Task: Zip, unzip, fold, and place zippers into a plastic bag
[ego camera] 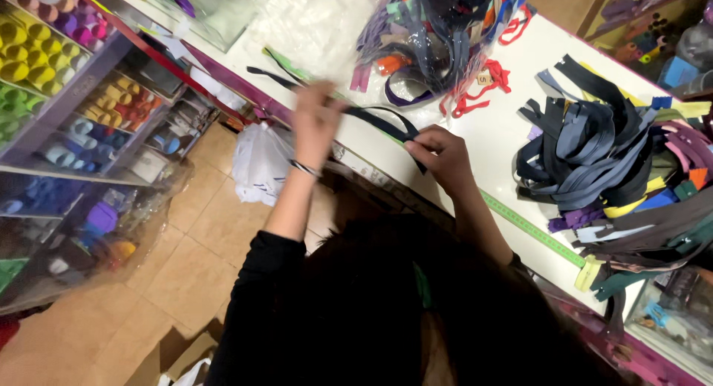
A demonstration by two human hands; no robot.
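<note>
Left hand (316, 122) and right hand (443, 157), apart, both pinch one long dark fabric zipper (386, 118) stretched over a white countertop (512, 141), alongside a green measuring tape (531, 230); heaped multicoloured zippers (601, 163) nearby.

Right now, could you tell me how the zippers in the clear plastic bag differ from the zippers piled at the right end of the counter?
The bagged zippers are wrapped in a clear plastic bag; the piled zippers lie loose on the white counter. The bagged zippers show much red and orange; the piled zippers are mostly grey-blue and black, with brighter colours at the right edge. The bagged zippers sit farther back than the piled zippers. Both are mixed-colour bundles, and neither hand touches them.
</note>
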